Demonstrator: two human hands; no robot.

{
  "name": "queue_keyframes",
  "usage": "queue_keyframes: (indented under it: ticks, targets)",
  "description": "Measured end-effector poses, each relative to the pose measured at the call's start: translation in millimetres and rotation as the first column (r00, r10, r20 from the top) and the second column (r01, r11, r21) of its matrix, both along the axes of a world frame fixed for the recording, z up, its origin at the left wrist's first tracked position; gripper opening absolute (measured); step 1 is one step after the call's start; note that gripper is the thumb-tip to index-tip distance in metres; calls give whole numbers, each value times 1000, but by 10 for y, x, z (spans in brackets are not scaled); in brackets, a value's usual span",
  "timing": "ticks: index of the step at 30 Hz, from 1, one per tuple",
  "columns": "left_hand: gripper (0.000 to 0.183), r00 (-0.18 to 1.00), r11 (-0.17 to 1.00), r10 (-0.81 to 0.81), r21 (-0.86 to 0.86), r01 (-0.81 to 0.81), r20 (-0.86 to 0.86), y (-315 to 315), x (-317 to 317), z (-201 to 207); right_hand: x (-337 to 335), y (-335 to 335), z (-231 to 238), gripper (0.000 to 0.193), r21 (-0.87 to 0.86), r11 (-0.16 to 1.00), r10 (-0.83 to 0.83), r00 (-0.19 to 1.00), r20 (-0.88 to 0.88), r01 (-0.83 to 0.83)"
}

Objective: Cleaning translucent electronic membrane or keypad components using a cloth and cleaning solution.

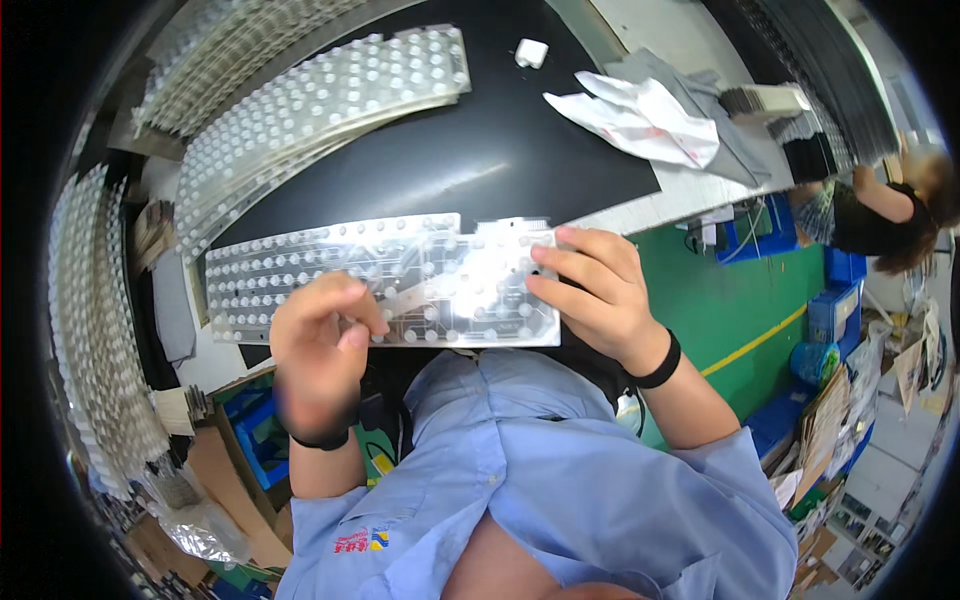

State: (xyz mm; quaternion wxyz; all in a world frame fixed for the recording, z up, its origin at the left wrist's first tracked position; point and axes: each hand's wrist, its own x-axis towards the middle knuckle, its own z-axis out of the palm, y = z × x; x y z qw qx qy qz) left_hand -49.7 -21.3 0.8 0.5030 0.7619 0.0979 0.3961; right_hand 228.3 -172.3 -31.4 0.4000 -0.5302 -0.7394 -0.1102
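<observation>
A clear keyboard membrane sheet [510,322] dotted with white rubber domes lies along the near edge of the black work surface, glare washing out part of its right half. My right hand [603,290] is closed on its right end, fingertips on top; the thumb is out of sight. Over the sheet's middle, my left hand [325,320] has its fingers curled in toward the thumb. A pale narrow strip [407,298] shows by those fingertips; whether they hold it is unclear. The left wrist is smeared by motion.
A stack of similar domed sheets [320,95] lies at the far left, with more piles [90,330] along the left side. A white crumpled cloth [650,120] and a small white block [531,53] are at the back. Another person [885,215] is at the far right.
</observation>
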Motion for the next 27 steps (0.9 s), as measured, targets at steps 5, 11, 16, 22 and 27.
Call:
queue_keyframes:
  ticks: [5, 11, 16, 22, 27]
  targets:
    - [32, 947, 853, 319, 422, -308, 46, 3, -314, 139, 52, 181, 299, 25, -170, 985, -82, 905, -418, 10]
    - [64, 514, 525, 810, 742, -418, -283, 352, -987, 386, 363, 259, 566, 14, -441, 894, -360, 453, -816, -85]
    - [47, 591, 639, 763, 440, -630, -263, 404, -1112, 233, 596, 240, 590, 21, -516, 857, -456, 498, -737, 20]
    - [35, 729, 743, 666, 228, -629, -158, 293, -972, 60, 762, 163, 766, 13, -430, 895, -368, 344, -864, -121]
    - [24, 689, 680, 720, 111, -725, 86, 295, -955, -64, 959, 460, 1058, 16, -356, 905, -290, 274, -917, -234]
